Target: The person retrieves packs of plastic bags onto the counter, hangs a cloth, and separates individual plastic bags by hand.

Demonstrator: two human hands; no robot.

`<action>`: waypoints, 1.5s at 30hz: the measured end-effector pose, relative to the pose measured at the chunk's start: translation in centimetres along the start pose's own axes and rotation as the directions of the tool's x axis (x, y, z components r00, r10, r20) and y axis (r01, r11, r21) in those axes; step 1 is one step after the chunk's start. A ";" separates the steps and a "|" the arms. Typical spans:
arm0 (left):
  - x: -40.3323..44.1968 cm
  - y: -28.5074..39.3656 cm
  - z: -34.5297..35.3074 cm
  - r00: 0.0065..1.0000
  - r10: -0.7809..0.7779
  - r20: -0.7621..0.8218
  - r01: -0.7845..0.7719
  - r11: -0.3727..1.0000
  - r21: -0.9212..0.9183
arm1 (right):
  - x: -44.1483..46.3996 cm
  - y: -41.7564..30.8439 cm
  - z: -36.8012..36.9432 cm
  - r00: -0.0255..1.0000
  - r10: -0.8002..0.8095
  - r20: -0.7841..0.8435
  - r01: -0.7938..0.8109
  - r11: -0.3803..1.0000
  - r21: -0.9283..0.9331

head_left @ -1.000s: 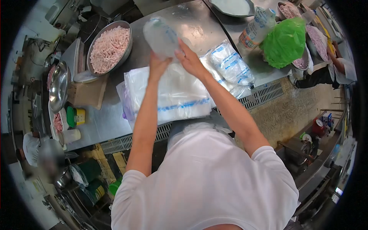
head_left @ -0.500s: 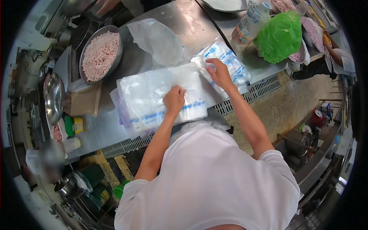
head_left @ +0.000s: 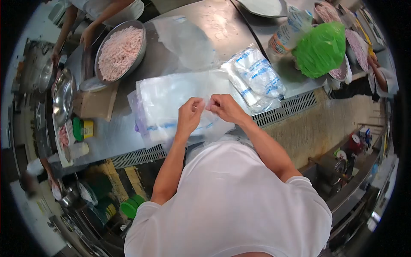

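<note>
Both hands are close together over a stack of clear plastic bags with blue print along the near edge. My left hand has its fingers pinched on thin clear plastic. Facing it, my right hand pinches the same plastic, which looks like the edge of a bag. Beyond the stack a loose clear bag lies spread on the metal table. Packs of bags with blue print rest to the right of my hands.
A metal bowl of pale ground meat stands at the left, near another person's arms. A green plastic bag and a large bottle are at the right. Another person stands at far right.
My right hand has moved from the packs of bags to beside my left hand, and both now pinch plastic. Another person's arms have come into view at the upper left.
</note>
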State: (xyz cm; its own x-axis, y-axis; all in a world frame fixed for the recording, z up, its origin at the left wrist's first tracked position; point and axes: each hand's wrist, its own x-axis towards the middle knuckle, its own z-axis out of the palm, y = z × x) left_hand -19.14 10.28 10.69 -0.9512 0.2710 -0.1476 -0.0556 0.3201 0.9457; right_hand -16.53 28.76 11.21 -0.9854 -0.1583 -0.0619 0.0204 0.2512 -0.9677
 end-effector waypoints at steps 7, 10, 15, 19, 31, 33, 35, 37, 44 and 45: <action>-0.1 3.2 -4.0 0.946 -0.323 0.034 0.100 0.191 -0.976 | 1.6 1.4 -2.5 0.929 -0.010 -0.369 -0.009 0.999 -0.050; -1.2 8.6 -9.0 0.896 0.189 0.402 0.229 0.577 -0.784 | 4.5 -2.1 -8.1 0.770 -0.097 -0.630 0.156 0.987 0.039; 6.1 16.3 -11.0 0.679 0.734 -0.019 -0.627 0.594 0.503 | 3.3 -19.3 -12.7 0.790 -0.609 -0.075 0.576 0.693 0.434; 13.9 21.1 -12.9 0.244 0.963 0.116 -0.610 0.059 0.790 | 8.4 -19.9 -12.6 0.757 -0.639 0.137 0.631 0.658 -0.411; 5.6 -0.8 -7.6 0.801 0.281 -0.528 -0.315 0.949 0.027 | 7.6 1.2 -6.5 0.812 -0.197 -0.550 0.093 0.973 -0.212; 1.7 -2.0 -12.5 0.682 0.246 -0.689 -0.215 0.968 0.132 | 5.3 0.6 -4.3 0.842 -0.046 -0.538 0.020 0.998 -0.055; -1.6 -4.9 -18.2 0.538 0.159 -0.828 -0.007 0.983 0.184 | 4.0 3.0 -1.5 0.927 -0.007 -0.374 0.006 1.000 -0.004; -4.1 -10.5 -22.6 0.570 -0.006 -0.822 0.442 0.845 0.301 | 2.7 2.8 2.2 0.978 0.068 -0.195 -0.064 0.997 0.031; -5.6 -17.4 -26.3 0.684 -0.103 -0.722 0.188 0.981 0.038 | 3.9 -1.9 10.2 0.990 -0.074 0.120 0.089 0.989 -0.120; -6.1 -15.7 -27.6 0.726 -0.200 -0.658 0.024 0.964 -0.266 | 3.9 -3.1 10.8 0.984 -0.070 0.165 0.091 0.988 -0.127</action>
State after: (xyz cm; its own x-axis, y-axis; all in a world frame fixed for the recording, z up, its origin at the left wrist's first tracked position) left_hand -20.87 -21.44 4.75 -0.8792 -0.4646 -0.1055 -0.1570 0.0735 0.9849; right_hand -18.57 17.03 11.29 -0.9430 -0.3311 -0.0338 -0.0911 0.3545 -0.9306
